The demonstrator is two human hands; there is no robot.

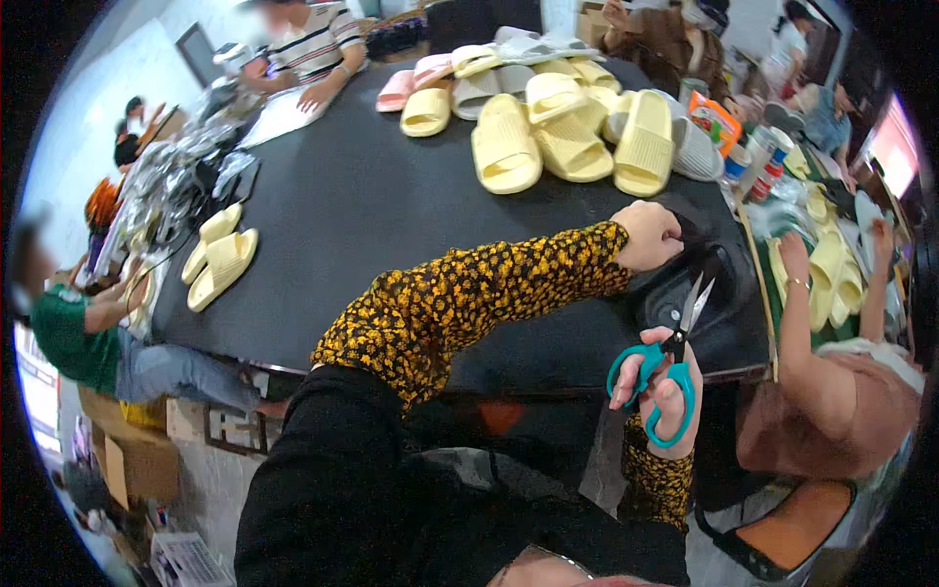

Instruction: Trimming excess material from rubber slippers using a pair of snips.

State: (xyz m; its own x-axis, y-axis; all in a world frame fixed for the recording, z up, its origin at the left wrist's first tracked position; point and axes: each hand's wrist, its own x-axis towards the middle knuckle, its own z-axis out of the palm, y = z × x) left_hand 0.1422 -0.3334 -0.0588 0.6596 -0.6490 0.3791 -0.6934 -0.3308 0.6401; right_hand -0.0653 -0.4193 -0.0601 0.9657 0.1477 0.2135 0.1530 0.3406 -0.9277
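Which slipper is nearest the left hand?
The rightmost yellow slipper on the black table, left of a grey slipper: its near end is just beyond the left hand; others lie farther.

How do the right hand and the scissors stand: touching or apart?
Touching. The head view shows it plainly: the right hand grips the scissors by their teal handles, fingers against the loops.

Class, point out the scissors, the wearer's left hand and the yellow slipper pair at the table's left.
Scissors (676, 339), head view: the pivot.
Left hand (648, 237), head view: back of the hand.
Yellow slipper pair (231, 257), head view: the nearer slipper's strap.
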